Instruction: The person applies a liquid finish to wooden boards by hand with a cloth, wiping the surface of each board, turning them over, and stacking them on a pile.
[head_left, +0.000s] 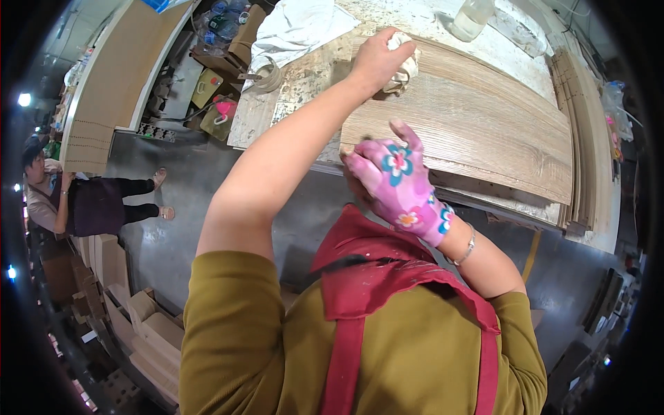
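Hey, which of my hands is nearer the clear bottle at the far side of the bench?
Left. Your left hand, on a crumpled rag, is to the left of the bottle; your gloved right hand is farther, by the near edge of the wood-grain board.

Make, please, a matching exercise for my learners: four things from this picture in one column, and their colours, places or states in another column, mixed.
Column one
1. left hand
2. right hand
3. wooden board
4. bottle

Column two
A. see-through, on the far side of the work table
B. in a pink flowered glove
C. bare, on a crumpled whitish cloth
D. light brown, with visible grain

Right pairs: 1-C, 2-B, 3-D, 4-A
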`<state>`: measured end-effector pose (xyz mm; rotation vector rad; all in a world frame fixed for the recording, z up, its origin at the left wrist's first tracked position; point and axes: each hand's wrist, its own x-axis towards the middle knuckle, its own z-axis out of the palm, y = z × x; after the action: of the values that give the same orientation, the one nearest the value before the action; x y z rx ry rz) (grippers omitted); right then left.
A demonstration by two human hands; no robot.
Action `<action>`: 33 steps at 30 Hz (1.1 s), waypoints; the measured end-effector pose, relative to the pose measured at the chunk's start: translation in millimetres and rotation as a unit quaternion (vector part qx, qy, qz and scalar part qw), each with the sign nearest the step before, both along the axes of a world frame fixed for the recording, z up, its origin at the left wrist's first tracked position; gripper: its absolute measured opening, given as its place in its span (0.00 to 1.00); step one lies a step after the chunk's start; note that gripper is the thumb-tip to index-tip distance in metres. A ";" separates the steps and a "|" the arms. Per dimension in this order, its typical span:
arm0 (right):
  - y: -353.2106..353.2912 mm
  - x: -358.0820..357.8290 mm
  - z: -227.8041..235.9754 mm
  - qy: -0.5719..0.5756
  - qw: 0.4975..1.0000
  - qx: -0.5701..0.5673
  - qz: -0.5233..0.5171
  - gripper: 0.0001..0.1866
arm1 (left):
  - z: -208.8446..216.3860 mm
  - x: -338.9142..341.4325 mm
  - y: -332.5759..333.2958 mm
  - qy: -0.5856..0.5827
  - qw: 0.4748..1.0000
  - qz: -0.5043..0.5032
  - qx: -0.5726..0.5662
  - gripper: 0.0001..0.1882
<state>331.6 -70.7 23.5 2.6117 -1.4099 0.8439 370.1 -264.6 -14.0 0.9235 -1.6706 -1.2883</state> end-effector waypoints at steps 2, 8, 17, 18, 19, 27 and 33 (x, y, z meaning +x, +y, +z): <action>-7.4 13.3 -9.2 0.016 1.000 -0.012 -0.025 0.17 | -2.3 -1.8 -0.8 -0.007 1.000 0.006 -0.016 0.18; 5.9 -8.9 -4.8 0.067 0.995 0.029 -0.068 0.16 | -5.2 -0.6 -2.2 -0.029 0.999 0.008 -0.027 0.19; 16.6 -6.5 -9.9 0.027 0.994 -0.014 -0.110 0.08 | -1.0 -0.7 3.6 -0.002 0.999 -0.028 -0.017 0.17; 20.8 -14.7 -8.5 0.028 0.992 -0.006 -0.122 0.08 | 0.7 2.7 4.3 -0.003 1.000 -0.023 -0.017 0.17; 27.1 -24.8 -7.3 0.029 0.990 0.002 -0.135 0.07 | 1.7 0.6 6.1 -0.001 0.999 -0.036 -0.015 0.17; 94.0 -119.0 -5.5 0.013 0.926 -0.029 -0.375 0.16 | 22.3 -2.5 22.4 -0.041 0.999 -0.012 0.000 0.15; 58.4 -73.8 -15.9 -0.043 0.951 -0.051 -0.300 0.07 | 8.4 -0.5 8.7 -0.065 0.996 -0.029 -0.052 0.18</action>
<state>257.8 -12.3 7.6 1.8997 -1.9621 0.9039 369.6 -255.9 -5.6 0.9177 -1.8597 -1.1880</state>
